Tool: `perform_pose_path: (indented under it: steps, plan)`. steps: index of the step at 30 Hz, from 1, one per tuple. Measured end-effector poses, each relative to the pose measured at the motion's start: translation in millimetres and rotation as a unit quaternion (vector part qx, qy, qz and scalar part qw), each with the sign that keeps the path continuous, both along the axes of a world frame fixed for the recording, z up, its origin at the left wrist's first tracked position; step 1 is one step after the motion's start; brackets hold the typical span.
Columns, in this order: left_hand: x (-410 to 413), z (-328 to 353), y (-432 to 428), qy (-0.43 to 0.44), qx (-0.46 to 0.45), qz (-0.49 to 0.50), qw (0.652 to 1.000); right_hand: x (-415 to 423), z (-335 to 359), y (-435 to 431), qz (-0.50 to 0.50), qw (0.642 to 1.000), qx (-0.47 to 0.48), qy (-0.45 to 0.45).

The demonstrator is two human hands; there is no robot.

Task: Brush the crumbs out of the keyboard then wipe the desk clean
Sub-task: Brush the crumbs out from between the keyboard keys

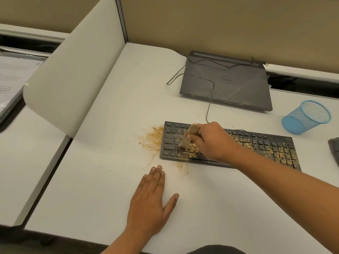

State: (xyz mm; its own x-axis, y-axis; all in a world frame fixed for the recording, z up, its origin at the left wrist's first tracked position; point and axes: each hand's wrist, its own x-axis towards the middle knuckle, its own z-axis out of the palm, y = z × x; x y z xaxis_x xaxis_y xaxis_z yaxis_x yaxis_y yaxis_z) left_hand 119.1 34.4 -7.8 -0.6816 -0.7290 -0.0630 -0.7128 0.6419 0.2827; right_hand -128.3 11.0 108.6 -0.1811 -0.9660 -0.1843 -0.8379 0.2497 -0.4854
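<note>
One black keyboard (266, 143) lies on the white desk (110, 180), midway between the near and far edges and reaching toward the right edge. One small brush (192, 130) stands over its left half, with its blurred bristles down on the keys. The right hand (211, 142) grasps the brush handle, fingers (194, 141) curled round it, and hides the middle keys. The left hand (152, 204) lies flat on the desk by the near edge, fingers (157, 174) straight and together, thumb spread, holding nothing. Tan crumbs (155, 138) form one patch on the desk just beside the keyboard's left end, a thin trail in front of it, and a scatter over the keys. One closed Dell laptop (225, 81) sits at the far edge, with a thin cable (211, 99) trailing from it. One blue mesh pen cup (306, 116) lies tipped near the right edge. One dark object (334, 149) is cut off at the right edge and cannot be identified.
</note>
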Motion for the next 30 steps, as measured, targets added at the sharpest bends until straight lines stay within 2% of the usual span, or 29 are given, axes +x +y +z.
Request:
perform_pose_path:
  steps: [5,9,13,16,20,25,28,30]
  plan:
    - [0.6,0.2,0.1,-0.003,0.0,0.0,1.0,4.6,-2.5,7.1,0.027,0.999,0.037,0.007]
    - [0.3,-0.1,-0.1,0.0,0.001,0.001,1.0,1.5,0.0,11.1,0.012,1.0,-0.005,-0.003]
    - [1.0,-0.5,0.1,-0.001,0.003,-0.002,1.0,1.1,-1.8,14.9,0.014,0.998,0.036,0.044]
    - [0.4,0.2,-0.7,-0.002,0.001,0.0,1.0,0.8,-0.6,15.6,-0.011,0.999,0.009,0.045]
    - [0.2,-0.4,-0.1,-0.006,0.001,-0.001,1.0,4.2,-3.5,21.1,-0.008,0.998,0.027,0.056]
    - [0.2,0.6,0.0,-0.004,0.002,0.0,1.0,0.9,-4.8,31.1,-0.04,0.996,0.004,0.084]
    - [0.2,1.2,0.2,-0.004,0.003,-0.001,1.0,9.5,-7.2,38.2,-0.026,0.998,-0.008,0.06]
    - [-0.1,1.7,0.2,-0.003,0.005,0.001,1.0,9.1,-4.8,38.5,-0.054,0.997,-0.031,0.052]
